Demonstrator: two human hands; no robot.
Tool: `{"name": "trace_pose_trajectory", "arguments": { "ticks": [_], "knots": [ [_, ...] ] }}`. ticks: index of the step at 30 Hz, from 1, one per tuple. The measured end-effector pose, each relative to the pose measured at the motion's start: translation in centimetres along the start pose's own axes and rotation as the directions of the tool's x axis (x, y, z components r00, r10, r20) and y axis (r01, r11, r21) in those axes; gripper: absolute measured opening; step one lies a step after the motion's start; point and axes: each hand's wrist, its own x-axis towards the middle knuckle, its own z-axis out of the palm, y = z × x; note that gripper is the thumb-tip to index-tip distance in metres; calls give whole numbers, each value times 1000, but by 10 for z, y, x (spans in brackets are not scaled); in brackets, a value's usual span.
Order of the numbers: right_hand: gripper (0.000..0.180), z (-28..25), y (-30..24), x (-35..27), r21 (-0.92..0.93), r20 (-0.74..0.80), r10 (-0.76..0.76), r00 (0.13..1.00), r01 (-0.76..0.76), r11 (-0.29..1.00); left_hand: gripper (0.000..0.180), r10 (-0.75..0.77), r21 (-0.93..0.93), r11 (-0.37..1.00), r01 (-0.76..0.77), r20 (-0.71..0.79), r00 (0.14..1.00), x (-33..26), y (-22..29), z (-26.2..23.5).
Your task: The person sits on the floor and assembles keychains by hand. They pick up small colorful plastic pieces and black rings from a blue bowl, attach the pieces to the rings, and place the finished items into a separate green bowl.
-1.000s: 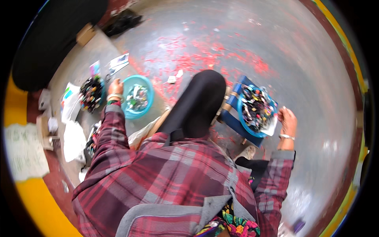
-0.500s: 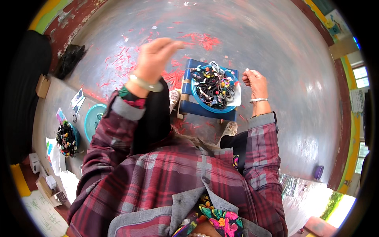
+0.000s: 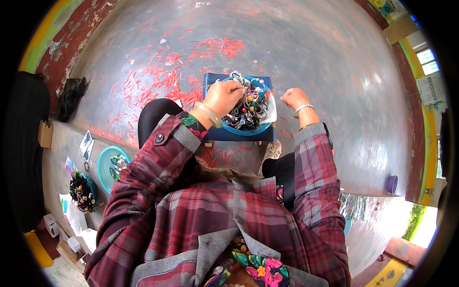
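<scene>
L hand (image 3: 222, 99) is over the L side of the hair-tie heap (image 3: 249, 114), fingers bent inward, tips partly hidden; cannot tell if a piece is gripped. R hand (image 3: 296, 99) is just R of the heap, apart from it, fingers curled, contents n/v. Heap sits in blue basin (image 3: 249, 132) on blue stool (image 3: 210, 78), w/ white card (image 3: 271, 107) at basin's R edge.

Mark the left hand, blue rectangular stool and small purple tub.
Left hand (image 3: 222, 98): head view, back of hand.
Blue rectangular stool (image 3: 213, 78): head view, bare far-left corner.
Small purple tub (image 3: 392, 184): head view, visible side.
</scene>
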Motion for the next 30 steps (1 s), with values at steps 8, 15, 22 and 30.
{"name": "trace_pose_trajectory", "arguments": {
  "ticks": [8,15,22,30],
  "knots": [
    [44,10,-35,-7,-243,75,86,993,-65,968,17,35,-5,999,-35,-18,999,-1,-3,-2],
    [37,26,-26,0,-254,44,53,998,-40,966,17,74,19,997,-74,-24,997,-2,-3,-2],
    [28,37,-19,12,-255,22,64,998,-56,965,17,129,35,991,-128,-42,991,-1,-3,-4],
    [26,31,-22,10,-259,69,59,996,-39,965,18,131,59,990,-129,-34,991,-1,-4,-4]
  ]
}}
